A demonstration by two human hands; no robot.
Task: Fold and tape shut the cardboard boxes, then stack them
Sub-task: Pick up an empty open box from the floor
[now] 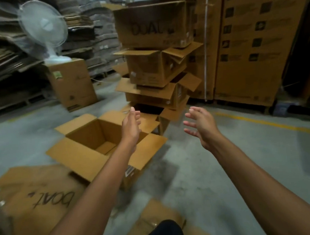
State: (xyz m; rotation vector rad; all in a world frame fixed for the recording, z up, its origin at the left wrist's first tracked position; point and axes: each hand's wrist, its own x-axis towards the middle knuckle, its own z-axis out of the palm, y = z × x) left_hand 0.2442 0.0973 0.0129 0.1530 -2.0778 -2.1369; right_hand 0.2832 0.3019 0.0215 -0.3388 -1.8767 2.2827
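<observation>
A leaning stack of cardboard boxes (155, 70) rises ahead of me, with flaps sticking out on the lower ones and a "boat" box (152, 24) on top. An open box (95, 140) stands on the floor at the stack's left, all its flaps spread. Both my arms reach forward. My left hand (132, 126) hovers over the open box's right side, fingers apart and empty. My right hand (201, 125) is in the air to the right of the stack's base, fingers spread, holding nothing. No tape is in sight.
A flattened "boat" carton (37, 200) lies at the lower left and another flat piece (160, 219) by my knee. A white fan (45, 27) sits on a tall box (73, 81). Stacked flat cardboard fills the left rear; tall printed cartons (252, 37) stand at the right.
</observation>
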